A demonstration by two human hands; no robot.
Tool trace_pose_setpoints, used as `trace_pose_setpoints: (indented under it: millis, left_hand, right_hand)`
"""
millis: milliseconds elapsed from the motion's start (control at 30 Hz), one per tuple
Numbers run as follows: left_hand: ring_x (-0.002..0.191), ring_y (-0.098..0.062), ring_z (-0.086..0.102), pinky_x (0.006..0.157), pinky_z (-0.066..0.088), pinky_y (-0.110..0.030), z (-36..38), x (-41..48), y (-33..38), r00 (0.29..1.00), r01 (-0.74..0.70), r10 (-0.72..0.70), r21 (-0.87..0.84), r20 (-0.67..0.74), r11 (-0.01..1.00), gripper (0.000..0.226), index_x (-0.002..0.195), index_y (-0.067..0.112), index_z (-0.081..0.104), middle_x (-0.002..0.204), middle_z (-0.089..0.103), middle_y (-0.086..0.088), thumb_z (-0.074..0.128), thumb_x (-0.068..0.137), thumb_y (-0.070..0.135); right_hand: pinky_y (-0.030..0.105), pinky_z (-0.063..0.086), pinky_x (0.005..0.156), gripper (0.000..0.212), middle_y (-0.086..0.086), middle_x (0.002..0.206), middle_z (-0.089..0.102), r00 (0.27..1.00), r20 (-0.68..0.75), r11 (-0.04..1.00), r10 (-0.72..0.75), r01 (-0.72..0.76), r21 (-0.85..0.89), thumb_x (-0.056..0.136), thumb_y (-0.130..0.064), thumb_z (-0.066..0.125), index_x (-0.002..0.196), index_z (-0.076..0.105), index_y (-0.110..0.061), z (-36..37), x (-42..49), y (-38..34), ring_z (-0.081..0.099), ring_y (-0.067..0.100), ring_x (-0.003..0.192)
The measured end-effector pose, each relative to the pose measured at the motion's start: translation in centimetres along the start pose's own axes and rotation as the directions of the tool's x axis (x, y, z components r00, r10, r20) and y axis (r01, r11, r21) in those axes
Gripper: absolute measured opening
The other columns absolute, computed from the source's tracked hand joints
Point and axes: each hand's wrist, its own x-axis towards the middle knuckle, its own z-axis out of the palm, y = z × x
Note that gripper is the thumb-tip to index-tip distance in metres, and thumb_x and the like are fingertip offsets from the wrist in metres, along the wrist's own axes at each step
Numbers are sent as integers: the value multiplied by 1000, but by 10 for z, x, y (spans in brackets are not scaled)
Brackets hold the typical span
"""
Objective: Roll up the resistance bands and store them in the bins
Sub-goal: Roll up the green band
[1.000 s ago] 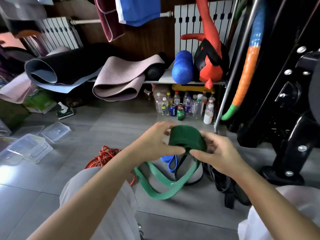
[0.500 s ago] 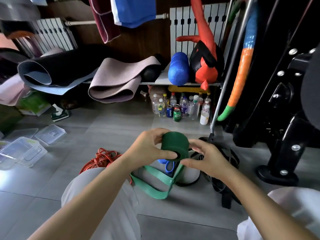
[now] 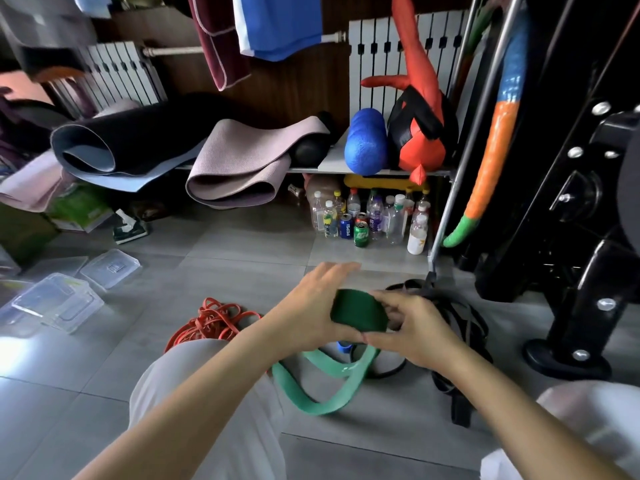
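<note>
1. The band [image 3: 358, 315] is partly wound. Its dark green roll sits between the two hands, touching both, held up off the floor in front of the person.
2. The roll's axis seems to run crosswise, from one hand to the other, though the fingers hide its ends.
3. The unwound tail [image 3: 311, 403] leaves the roll's underside. It drops below the hands and lies in a loose loop on the floor, trailing back toward the person.
4. Judged from this, the next turn has to draw that tail up from below, so the roll must stay square to it.
5. The left hand [image 3: 308, 306] grips the roll's left side, with its fingers reaching over the top and its thumb pressed under the near edge.
6. The right hand [image 3: 415, 334] pinches the right side, with its fingers curled over the far face and its thumb at the near lower corner.
7. The hands are close together, parted only by the roll, and both are equally near to it.
8. The bins [image 3: 55, 303] lie on the floor well apart, far to the left of the left hand, which is the nearer one.
9. Red bands [image 3: 211, 320] lie just beyond the left forearm, and black bands [image 3: 460, 320] lie past the right hand.
</note>
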Motion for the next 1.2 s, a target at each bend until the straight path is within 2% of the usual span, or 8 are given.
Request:
trace_pose_setpoints:
  millis: [167, 333, 467, 567, 700, 800, 933, 1200]
  left_hand:
    - [92, -17, 58, 77, 48, -31, 8, 4, 2, 998, 0, -11, 192, 60, 981, 46, 111, 24, 56, 102, 63, 5, 74, 71, 36]
    - [99, -11, 62, 90, 49, -26, 11, -3, -14, 989, 90, -123, -328, -82, 941, 46, 106, 25, 62, 105, 67, 4, 83, 66, 14]
    - [103, -20, 64, 93, 51, -31, 9, -7, -16, 980, 48, -161, -646, -117, 762, 48, 104, 19, 63, 106, 68, -9, 81, 66, -3]
    - [97, -27, 66, 86, 55, -37, 13, -9, -15, 985, -14, -147, -878, -95, 479, 48, 110, 6, 60, 104, 69, -15, 76, 67, -5]
    - [95, -25, 66, 78, 56, -34, 21, -9, -14, 988, 8, -150, -964, -34, 266, 54, 115, 7, 56, 104, 69, -11, 78, 66, 2]
    - [100, -19, 63, 86, 53, -32, 19, -9, -14, 987, 42, -157, -859, -45, 510, 45, 112, 10, 54, 107, 65, -7, 73, 72, 0]
    - [120, -6, 44, 102, 42, -29, 22, -12, -19, 970, 86, -144, -278, -196, 957, 67, 134, 21, 41, 129, 47, 7, 76, 77, 19]
    - [114, -17, 51, 94, 40, -29, 37, -14, -21, 999, 15, -11, 115, -31, 993, 69, 134, 26, 44, 128, 53, 4, 74, 74, 40]
  right_hand:
    - [36, 53, 85, 51, -11, 101, 67, 999, 8, 981, 40, -37, -189, 63, -26, 81, 108, 60, -35, 3, -2, 3, 64, 9, 95]
    - [8, 40, 91, 63, -22, 115, 58, 993, 37, 994, 111, -110, -26, 64, -27, 86, 108, 47, -49, -3, -1, 10, 52, -13, 108]
    - [21, 42, 101, 55, -16, 107, 69, 997, 8, 982, 81, -81, 171, 65, -10, 83, 109, 58, -30, 2, -2, 19, 59, -1, 109]
    - [20, 47, 92, 55, -9, 105, 72, 998, -59, 937, 28, -6, 350, 60, -7, 78, 110, 60, -18, 2, -2, 16, 65, 7, 104]
    - [22, 51, 87, 48, -2, 104, 73, 994, -109, 924, -12, 53, 379, 63, -10, 77, 108, 63, -19, 4, 1, 10, 68, 14, 98]
    - [22, 51, 86, 48, -3, 97, 74, 993, -113, 959, -10, 42, 280, 66, 1, 80, 105, 64, -22, 2, 2, 10, 69, 14, 93]
    - [17, 50, 85, 52, -7, 96, 72, 997, -83, 999, 5, -1, 50, 68, -2, 81, 107, 65, -32, -1, 2, 14, 67, 8, 93]
    - [34, 50, 86, 52, -6, 98, 65, 998, 57, 960, 12, 4, -281, 63, -19, 81, 112, 66, -22, 11, -4, 6, 62, 11, 94]
